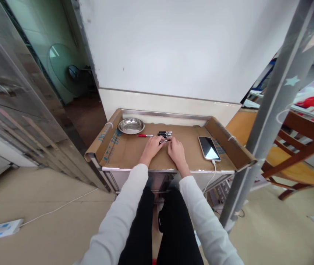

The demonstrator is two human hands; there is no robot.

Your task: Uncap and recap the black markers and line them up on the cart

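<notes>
My left hand (152,147) and my right hand (176,150) meet over the cardboard-covered tabletop, fingers closed in pinches. Between their fingertips is a dark pen (165,140), mostly covered by the fingers; each hand grips one end. Just beyond it, several black pens (164,132) lie side by side, pointing left to right. A red pen (145,135) rests on the cardboard (129,154) to the left of them. Further left, near the back corner, stands a round shallow metal bowl (131,126).
On the right of the tabletop lies a phone (210,148) with a white charging cable (214,173) hanging over the front edge. Raised cardboard sides (230,143) border the table. A grey metal post (267,110) and a wooden chair (292,158) stand to the right.
</notes>
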